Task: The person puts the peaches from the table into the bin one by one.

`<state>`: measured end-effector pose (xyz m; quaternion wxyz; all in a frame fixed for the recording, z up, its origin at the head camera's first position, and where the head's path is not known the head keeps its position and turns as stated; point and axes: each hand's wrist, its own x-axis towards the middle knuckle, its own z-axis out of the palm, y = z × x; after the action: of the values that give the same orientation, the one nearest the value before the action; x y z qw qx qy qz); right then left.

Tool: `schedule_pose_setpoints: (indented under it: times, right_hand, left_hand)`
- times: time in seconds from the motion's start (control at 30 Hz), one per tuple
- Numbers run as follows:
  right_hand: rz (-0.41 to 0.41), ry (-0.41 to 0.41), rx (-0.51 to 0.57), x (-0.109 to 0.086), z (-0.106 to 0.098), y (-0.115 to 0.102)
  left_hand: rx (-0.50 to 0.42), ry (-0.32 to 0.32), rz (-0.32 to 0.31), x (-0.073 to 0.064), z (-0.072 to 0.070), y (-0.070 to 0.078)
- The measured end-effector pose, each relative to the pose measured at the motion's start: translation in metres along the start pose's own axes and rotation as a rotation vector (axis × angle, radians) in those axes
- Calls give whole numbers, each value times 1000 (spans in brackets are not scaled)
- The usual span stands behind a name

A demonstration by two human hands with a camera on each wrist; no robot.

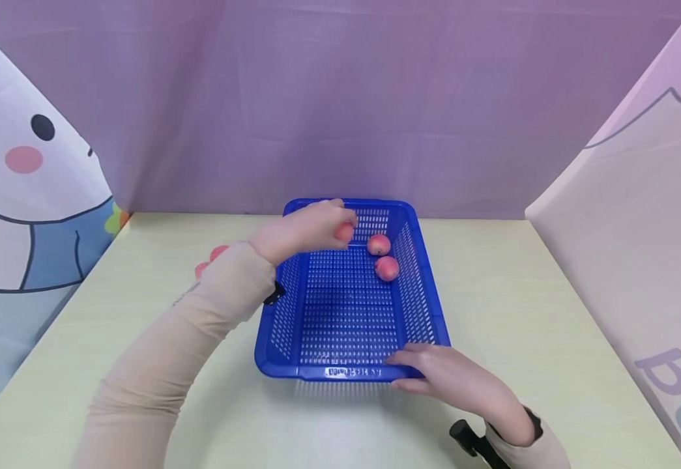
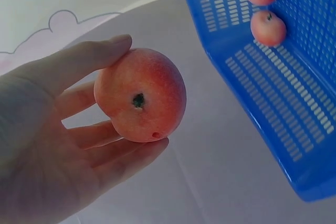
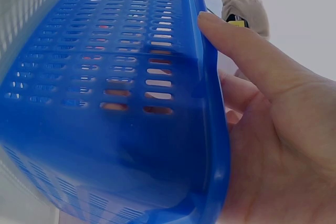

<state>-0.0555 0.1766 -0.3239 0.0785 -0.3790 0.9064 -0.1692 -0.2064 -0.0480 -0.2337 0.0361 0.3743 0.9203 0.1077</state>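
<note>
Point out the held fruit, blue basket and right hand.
Held fruit [image 2: 140, 94], left wrist view: stem end.
Blue basket [image 1: 348, 312], head view: bare mesh floor.
Right hand [image 1: 449, 374], head view: back of hand.

I have the basket [image 1: 346, 306] on the table [image 1: 510, 306], near the middle, a curtain [image 1: 375, 117] behind. Inside, toward the far end on the right: near peach [image 1: 386, 268], far peach [image 1: 378, 245] just behind it. Left of that pair I see the left hand [image 1: 311, 227] with the held peach [image 1: 343, 232]. Right hand [image 1: 451, 378] at the basket's near right corner. Left of the basket, on the table: more peaches [image 1: 219, 251], partly behind the left sleeve [image 1: 199, 332].
</note>
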Motion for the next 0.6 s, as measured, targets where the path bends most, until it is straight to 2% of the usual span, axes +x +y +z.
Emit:
schedule_pose_setpoints:
  times: [0.3,0.6]
  right_hand:
    - [-10,2,-9,0,0,0]
    - [-21,10,-11,0,1,1]
  left_hand:
    - [-54,-44,13,13,10,15]
    - [-75,-68,56,25,24,27]
